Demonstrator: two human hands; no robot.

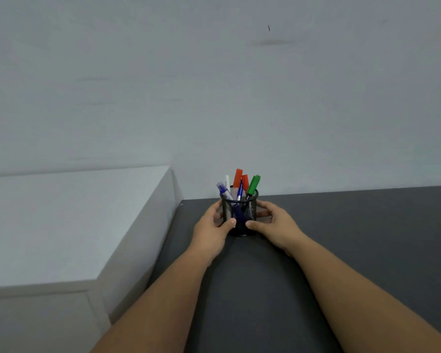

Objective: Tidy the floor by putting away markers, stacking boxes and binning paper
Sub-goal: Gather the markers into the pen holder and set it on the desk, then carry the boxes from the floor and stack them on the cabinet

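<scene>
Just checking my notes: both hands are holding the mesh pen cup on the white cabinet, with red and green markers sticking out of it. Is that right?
Not quite. The head view shows the pen cup on the dark grey surface beside the white cabinet, not on it. The rest holds: the left hand and right hand hold it, with red markers and a green marker sticking out.

forearms cut off by the bottom edge, cabinet (69,225) cut off left and below, markers' (239,184) lower ends blurred behind cup (239,212) mesh, fingers hidden behind cup
</scene>
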